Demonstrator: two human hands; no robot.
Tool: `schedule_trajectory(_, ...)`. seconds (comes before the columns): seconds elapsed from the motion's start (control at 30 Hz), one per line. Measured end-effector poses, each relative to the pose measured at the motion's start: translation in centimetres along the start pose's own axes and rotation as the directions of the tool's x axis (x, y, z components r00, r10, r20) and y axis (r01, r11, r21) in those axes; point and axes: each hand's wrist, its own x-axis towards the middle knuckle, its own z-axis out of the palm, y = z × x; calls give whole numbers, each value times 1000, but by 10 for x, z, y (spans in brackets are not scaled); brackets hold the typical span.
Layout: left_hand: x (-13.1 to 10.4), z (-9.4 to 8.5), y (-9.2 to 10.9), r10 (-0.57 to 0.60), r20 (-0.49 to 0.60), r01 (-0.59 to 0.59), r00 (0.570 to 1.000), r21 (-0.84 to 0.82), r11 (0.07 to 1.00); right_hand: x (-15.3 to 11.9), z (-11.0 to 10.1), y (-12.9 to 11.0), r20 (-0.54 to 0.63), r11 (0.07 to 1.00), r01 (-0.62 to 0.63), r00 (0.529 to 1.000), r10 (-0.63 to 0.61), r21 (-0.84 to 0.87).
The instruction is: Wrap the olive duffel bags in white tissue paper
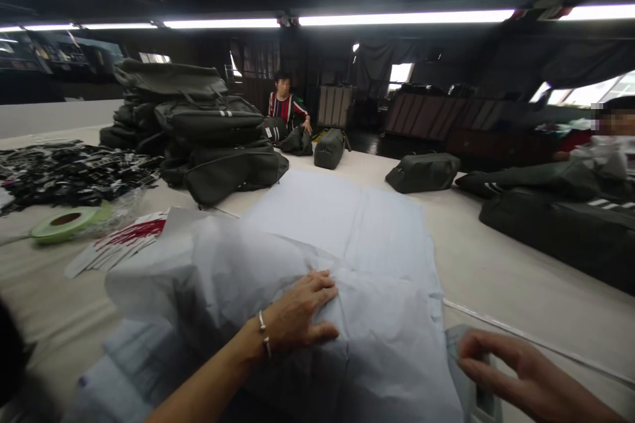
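Observation:
A large wrinkled sheet of thin white paper [391,324] lies over the near part of the table, partly folded up into a loose hump on the left. My left hand [300,310], with a bracelet at the wrist, rests on this sheet with fingers stretched out and thumb apart. Under and beyond it is a flat stack of pale white sheets [307,211]. At the right edge of the paper, my right hand [510,363] has its thumb and forefinger brought together. Whatever they pinch is hidden. A greyish object [483,403] shows just beneath that hand; its kind is unclear.
Dark green bags [213,125] are piled at the left, beside a heap of black straps [79,172]. A green tape roll [67,221] and red-stringed tags [129,238] lie nearer. More bags [560,225] sit at the right. A person [288,106] handles bags across the table.

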Motion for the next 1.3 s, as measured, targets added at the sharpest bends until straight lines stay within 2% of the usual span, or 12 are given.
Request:
schedule_trajectory(0.07,-1,-1,1,-10,-4,10,1000,-16,1000,39,-15,-67,141,992,119,984,-112,-42)
schedule_trajectory(0.13,-2,-1,2,-12,-5,12,1000,-30,999,78,-19,-112,290,979,192,943,-165,-68)
schedule_trajectory(0.27,-3,-4,5,-31,8,31,999,-56,998,160,-6,-137,501,932,250,861,-90,-262)
schedule_trajectory(0.47,-1,-2,-3,2,36,-3,999,24,1000,255,25,-123,638,755,449,768,-54,-477)
schedule_trajectory(0.6,1,10,-16,86,-24,-80,996,189,979,273,39,-118,696,701,525,716,-56,-483)
schedule_trajectory(0.77,2,14,-21,153,-81,-127,985,265,956,288,42,-89,612,632,619,742,-275,-467)
schedule_trajectory(0.83,2,13,-21,168,-85,-137,982,292,947,297,39,-68,599,751,563,748,-284,-346)
schedule_trajectory(0.93,2,12,-22,173,-93,-138,981,299,944,307,36,-37,633,941,319,753,-179,-114)
schedule_trajectory(1.03,2,12,-20,156,-64,-131,986,290,948,310,41,-15,696,980,138,690,-199,142)
schedule_trajectory(1.13,2,10,-17,105,-10,-99,994,271,957,312,49,0,760,991,11,641,-111,135)
schedule_trajectory(1.2,2,6,-14,75,23,-78,997,235,969,314,47,7,735,992,-60,677,-38,107)
schedule_trajectory(1.3,1,-4,-6,27,81,-39,996,149,988,310,36,10,613,969,-38,780,-124,245)
